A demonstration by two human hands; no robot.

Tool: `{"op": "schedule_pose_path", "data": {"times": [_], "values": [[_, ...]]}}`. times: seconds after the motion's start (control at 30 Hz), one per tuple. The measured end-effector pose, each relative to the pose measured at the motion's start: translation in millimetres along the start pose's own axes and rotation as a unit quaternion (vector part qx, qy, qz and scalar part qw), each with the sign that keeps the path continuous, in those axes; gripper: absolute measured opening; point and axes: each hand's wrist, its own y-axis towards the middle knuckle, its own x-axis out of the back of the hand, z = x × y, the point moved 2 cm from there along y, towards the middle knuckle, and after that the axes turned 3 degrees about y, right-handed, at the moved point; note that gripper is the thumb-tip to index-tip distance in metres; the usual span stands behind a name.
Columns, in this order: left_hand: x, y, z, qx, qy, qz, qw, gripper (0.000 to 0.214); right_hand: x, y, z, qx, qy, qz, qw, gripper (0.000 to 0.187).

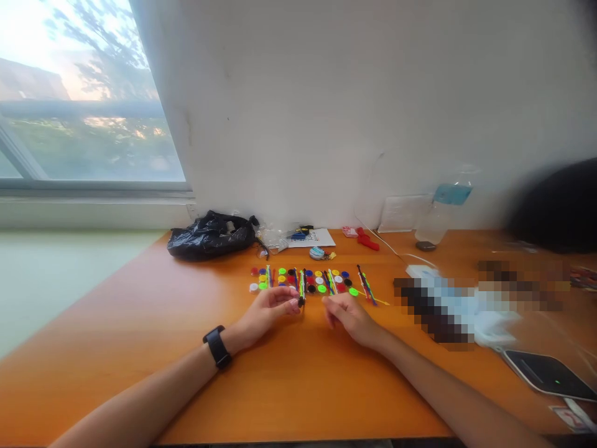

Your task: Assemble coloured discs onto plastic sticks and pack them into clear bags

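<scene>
My left hand (270, 310), with a dark watch on its wrist, has thumb and fingertips pinched together. At those fingertips is the dark lower end of a group of thin black, white and green sticks (302, 285); whether the fingers grip one of them I cannot make out. Just to the right, my right hand (352, 318) hovers low over the table with curled fingers, and anything inside them is hidden. Beyond both hands lie rows of small coloured discs (321, 289), with bundles of thin sticks (332, 281) between them. Another stick bundle (366, 285) lies at the right end.
A black plastic bag (212, 235) sits at the back left near clear packaging (273, 238). Behind the discs are a round tin-like item (317, 253) and a red item (368, 239). To the right are a bottle (433, 218), a phone-like device (550, 373) and a person's dark head.
</scene>
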Motion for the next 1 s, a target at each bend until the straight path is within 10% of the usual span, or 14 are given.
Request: {"op": "schedule_pose_path", "data": {"times": [0.33, 1.0], "values": [[-0.4, -0.8, 2.3, 0.008, -0.018, 0.01, 1.0, 0.045, -6.1, 1.8, 3.5, 0.022, -0.055, -0.019, 0.998, 0.043], [4.9, 4.1, 0.5, 0.048, -0.278, 0.01, 0.959, 0.018, -2.6, 0.5, 6.6, 0.025, -0.082, -0.031, 0.996, 0.045]]}}
